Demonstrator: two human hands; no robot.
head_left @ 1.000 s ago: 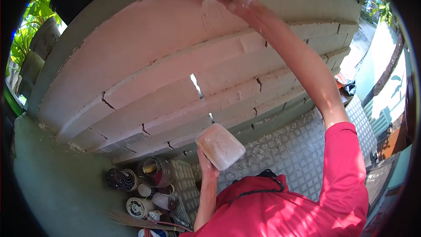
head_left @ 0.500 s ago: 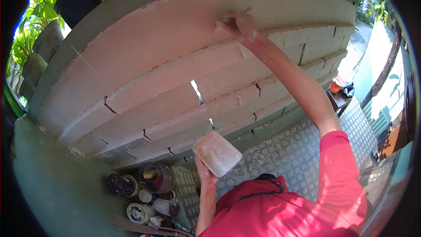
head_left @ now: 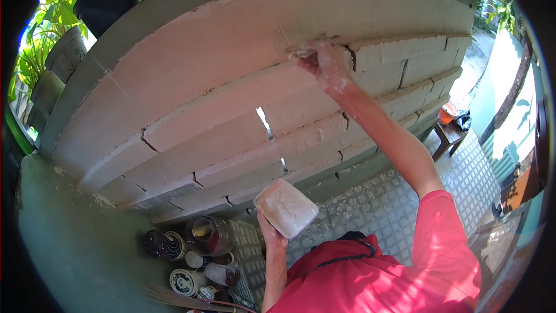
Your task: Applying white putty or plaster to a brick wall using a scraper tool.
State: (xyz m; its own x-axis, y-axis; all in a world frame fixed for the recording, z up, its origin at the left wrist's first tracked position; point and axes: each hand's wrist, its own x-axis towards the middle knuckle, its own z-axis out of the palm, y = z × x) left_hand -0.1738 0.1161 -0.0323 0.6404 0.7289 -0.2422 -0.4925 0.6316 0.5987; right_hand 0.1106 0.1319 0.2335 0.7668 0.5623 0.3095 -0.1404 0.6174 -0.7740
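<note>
From my remote post I am seeing a bright pinkish-red, short-sleeved cloth shirt (head_left: 382, 281) covering the person's torso, sunlight dappling it in paler pink. Its right sleeve (head_left: 441, 223) is ending in a plain hem. A thin black cord (head_left: 346, 258) is curving across the neckline. Whitish smears are marking the right hand (head_left: 328, 65) and wrist.

Daylight, brightest far right of the grip of the left hand (head_left: 272, 229), where a pale, leaf-shadowed outdoor wall (head_left: 499, 81) nearly bleaches out. Dappled sunlight patches the red fabric shirt (head_left: 382, 278) below and right of the grip; above, the stepped, pinkish-cream block wall (head_left: 202, 64) lies in soft shade. Fisheye distortion bows straight edges toward a black rim.
</note>
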